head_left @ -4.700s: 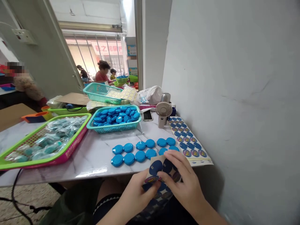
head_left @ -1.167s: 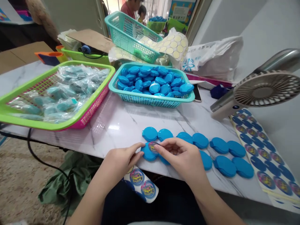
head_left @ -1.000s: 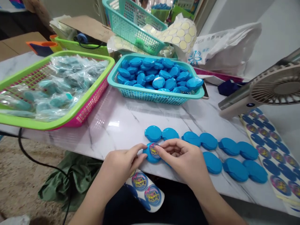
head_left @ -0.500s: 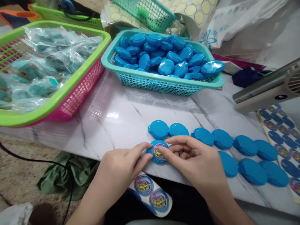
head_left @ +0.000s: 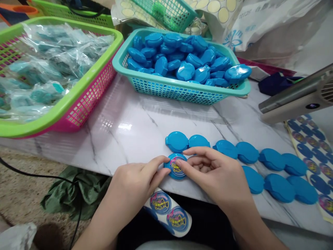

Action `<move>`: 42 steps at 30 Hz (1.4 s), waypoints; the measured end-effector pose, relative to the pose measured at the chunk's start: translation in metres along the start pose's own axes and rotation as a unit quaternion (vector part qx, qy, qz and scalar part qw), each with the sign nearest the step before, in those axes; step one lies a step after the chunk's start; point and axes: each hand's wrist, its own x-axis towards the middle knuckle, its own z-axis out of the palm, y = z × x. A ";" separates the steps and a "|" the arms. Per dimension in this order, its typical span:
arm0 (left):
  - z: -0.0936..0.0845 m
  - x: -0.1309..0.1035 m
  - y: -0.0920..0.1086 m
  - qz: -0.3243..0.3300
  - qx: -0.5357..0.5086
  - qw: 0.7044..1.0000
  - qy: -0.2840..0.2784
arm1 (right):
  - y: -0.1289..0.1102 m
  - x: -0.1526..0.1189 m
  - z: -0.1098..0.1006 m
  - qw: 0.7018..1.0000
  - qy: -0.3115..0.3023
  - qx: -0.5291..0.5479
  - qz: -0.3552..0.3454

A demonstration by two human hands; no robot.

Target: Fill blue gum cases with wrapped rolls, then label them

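Note:
A round blue plastic case (head_left: 177,177) lies near the table's front edge, with a round printed sticker (head_left: 176,164) on its top. My left hand (head_left: 135,184) pinches the case's left edge between thumb and index finger. My right hand (head_left: 221,177) has its thumb on the sticker's right side and its index fingertip at the far edge; its other fingers are curled. Below my left hand, a strip of the same stickers (head_left: 178,219) hangs over my lap, its upper end hidden. More blue cases (head_left: 177,141) lie in two rows behind and to the right.
A turquoise basket (head_left: 182,93) heaped with blue cases stands at the back. To the left is a green and pink basket (head_left: 85,104) of bagged pale-teal items. A grey handheld device (head_left: 291,100) and a sticker sheet (head_left: 309,149) are at the right. A black cable (head_left: 39,176) hangs lower left.
The sticker now sits more squarely on the case, and my left fingertips have shifted slightly at its edge. The whole view has moved a little.

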 end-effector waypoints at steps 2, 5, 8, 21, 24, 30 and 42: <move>0.000 0.000 0.000 -0.002 0.001 1.000 -0.002 | 0.001 0.001 0.001 1.000 0.001 -0.009 -0.005; 0.000 0.001 0.001 -0.004 0.001 1.000 -0.008 | 0.002 0.003 0.002 0.998 0.003 -0.039 -0.039; -0.002 0.003 0.001 -0.005 0.000 1.000 -0.010 | 0.001 0.004 0.002 0.995 0.007 -0.066 -0.076; 0.006 -0.010 0.026 -0.025 -0.074 0.977 0.200 | -0.009 -0.046 -0.020 0.940 -0.124 -0.095 -0.302; 0.005 -0.009 0.039 -0.026 -0.050 0.974 0.219 | -0.003 -0.049 -0.023 0.942 -0.100 -0.078 -0.312; 0.001 -0.002 0.059 0.029 -0.001 0.983 0.181 | 0.008 -0.053 -0.038 0.943 -0.085 -0.071 -0.315; 0.014 0.010 0.072 -0.001 -0.007 0.985 0.172 | 0.021 -0.057 -0.050 0.942 -0.033 -0.089 -0.321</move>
